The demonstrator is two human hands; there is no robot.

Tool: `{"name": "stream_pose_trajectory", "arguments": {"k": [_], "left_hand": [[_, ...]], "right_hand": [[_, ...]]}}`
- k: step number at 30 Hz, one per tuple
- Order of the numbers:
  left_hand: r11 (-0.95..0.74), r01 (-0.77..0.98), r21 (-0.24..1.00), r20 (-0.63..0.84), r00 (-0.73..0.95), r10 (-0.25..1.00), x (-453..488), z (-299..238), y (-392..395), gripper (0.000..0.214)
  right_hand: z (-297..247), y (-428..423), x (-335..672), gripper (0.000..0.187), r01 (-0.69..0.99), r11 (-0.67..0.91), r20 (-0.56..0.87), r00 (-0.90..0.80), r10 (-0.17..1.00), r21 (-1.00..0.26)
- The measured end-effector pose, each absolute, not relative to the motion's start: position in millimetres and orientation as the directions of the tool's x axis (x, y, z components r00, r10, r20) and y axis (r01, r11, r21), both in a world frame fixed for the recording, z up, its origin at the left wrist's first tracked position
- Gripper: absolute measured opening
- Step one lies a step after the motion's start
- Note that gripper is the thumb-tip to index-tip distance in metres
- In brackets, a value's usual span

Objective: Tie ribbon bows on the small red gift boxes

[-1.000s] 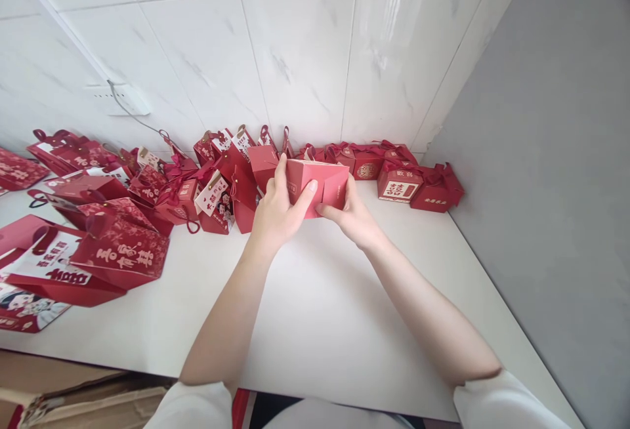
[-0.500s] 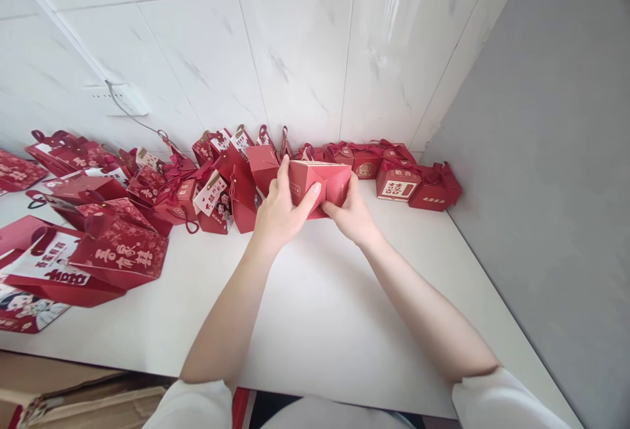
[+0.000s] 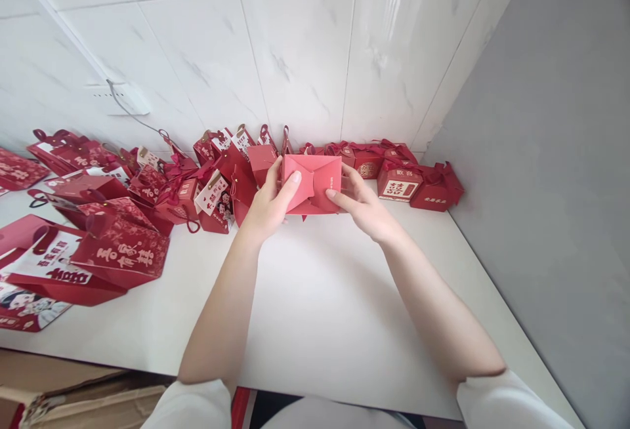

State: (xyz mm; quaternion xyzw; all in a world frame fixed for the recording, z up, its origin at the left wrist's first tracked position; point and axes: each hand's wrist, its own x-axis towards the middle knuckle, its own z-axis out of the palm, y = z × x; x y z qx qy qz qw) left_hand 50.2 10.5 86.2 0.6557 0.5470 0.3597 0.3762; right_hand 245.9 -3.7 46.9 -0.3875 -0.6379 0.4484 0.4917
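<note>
Between my two hands, above the white tabletop, is a red paper gift box (image 3: 315, 183) with one face of folded, overlapping flaps turned toward me. My left hand (image 3: 272, 203) grips its left side, thumb pressed on a flap and fingers behind the edge. On the right side, my right hand (image 3: 361, 203) holds the box with its thumb on the front face and its fingers at the back. Behind it, a row of red boxes with ribbon bows partly shows. A red box with a white label (image 3: 399, 183) stands to the right of my right hand.
Many red gift boxes and bags with handles crowd the left of the table (image 3: 315, 324), such as a patterned red bag (image 3: 123, 252). White tiled wall (image 3: 295, 55) rises behind, a grey panel (image 3: 551, 186) at the right. A brown cardboard box (image 3: 59, 376) sits below the front edge.
The box has been tilted and turned so that its folded flap face points more fully at me. My hands have shifted apart slightly, and both thumbs have moved on its face.
</note>
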Motion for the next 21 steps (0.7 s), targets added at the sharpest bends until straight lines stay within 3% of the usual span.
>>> {"name": "stream_pose_trajectory", "arguments": {"k": [7,10,16,21], "left_hand": [[-0.184,0.479,0.858,0.117,0.167,0.979,56.0,82.8,7.7,0.083],[-0.187,0.489,0.852,0.119,0.167,0.979,55.6,83.0,6.7,0.084],[-0.099,0.428,0.898,0.01,0.205,0.979,48.2,93.1,6.2,0.072],[-0.089,0.394,0.915,-0.012,0.247,0.969,44.2,94.4,7.5,0.063]], "right_hand": [[35.8,-0.2,237.2,0.085,0.184,0.337,0.326,-0.09,0.941,-0.923],[35.9,0.2,236.1,0.08,0.23,0.345,0.339,-0.065,0.939,-0.91],[55.1,-7.1,252.1,0.068,0.05,0.311,0.288,-0.261,0.921,-0.949],[61.6,-10.5,263.7,0.068,0.113,0.351,0.323,-0.21,0.923,-0.929]]}}
